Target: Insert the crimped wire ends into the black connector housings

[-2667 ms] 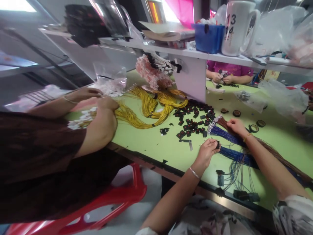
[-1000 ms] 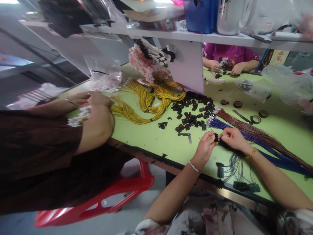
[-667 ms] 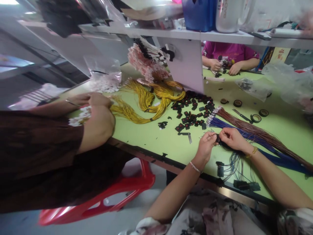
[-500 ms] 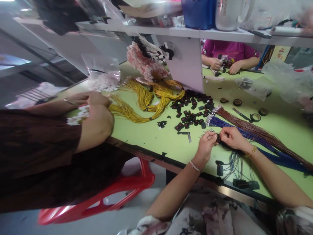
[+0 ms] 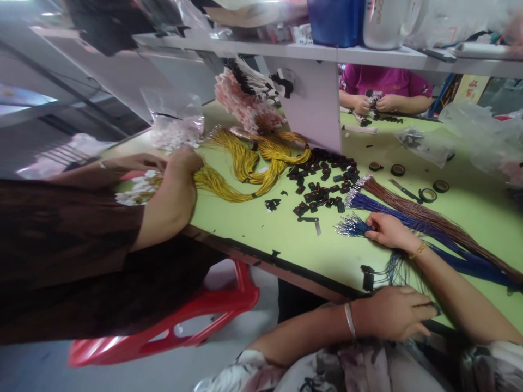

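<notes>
My right hand (image 5: 386, 231) rests on a bundle of blue wires (image 5: 394, 216) on the green table (image 5: 261, 231), its fingertips pinching the wires near their metal-tipped ends. A brown wire bundle (image 5: 433, 219) lies just behind it. My left hand (image 5: 392, 314) lies palm down at the table's near edge, over finished black connectors; what is under it is hidden. One black connector with thin wires (image 5: 368, 279) sits just left of that hand. A heap of loose black connectors (image 5: 322, 190) lies farther out.
A co-worker's hand (image 5: 182, 171) at the left grips yellow wires (image 5: 245, 171); they sit on a red chair (image 5: 171, 332). Tape rolls (image 5: 427, 195) lie at the right. A white shelf post (image 5: 316, 109) stands behind. Another person in pink (image 5: 384, 87) works across the table.
My hands have parted: the left one dropped from the blue wires to the table's near edge, over the finished connectors. The right hand stayed on the blue bundle.
</notes>
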